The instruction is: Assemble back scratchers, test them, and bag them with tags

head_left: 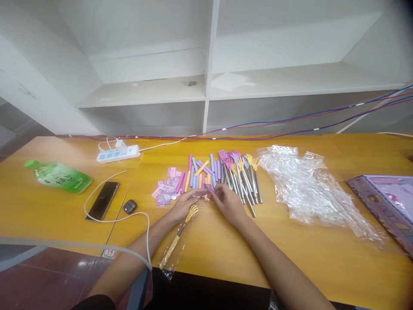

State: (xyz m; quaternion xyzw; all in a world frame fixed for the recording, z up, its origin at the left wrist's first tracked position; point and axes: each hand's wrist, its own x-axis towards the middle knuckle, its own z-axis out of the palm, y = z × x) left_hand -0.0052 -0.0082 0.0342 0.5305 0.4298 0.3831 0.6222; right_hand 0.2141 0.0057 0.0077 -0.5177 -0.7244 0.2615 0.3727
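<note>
A yellow back scratcher [174,245] with a hand-shaped head lies slantwise in a clear plastic bag [167,272], below my left hand [186,204]. The fingers of that hand are closed at the bag's upper end. My right hand [228,204] pinches a small purple printed card [209,187] by the bag's mouth, close to the left fingertips. Just behind the hands lie loose coloured handle tubes [202,167] and a pile of small pink and purple cards [165,189]. Several back scratchers with metal rods [241,181] lie fanned out beside my right hand.
A heap of clear plastic bags [300,185] spreads to the right, near a purple box [380,206]. On the left are a green bottle [61,175], a phone [103,200], an earbud case [130,206], a white power strip [118,153] and a loose white cable [129,218].
</note>
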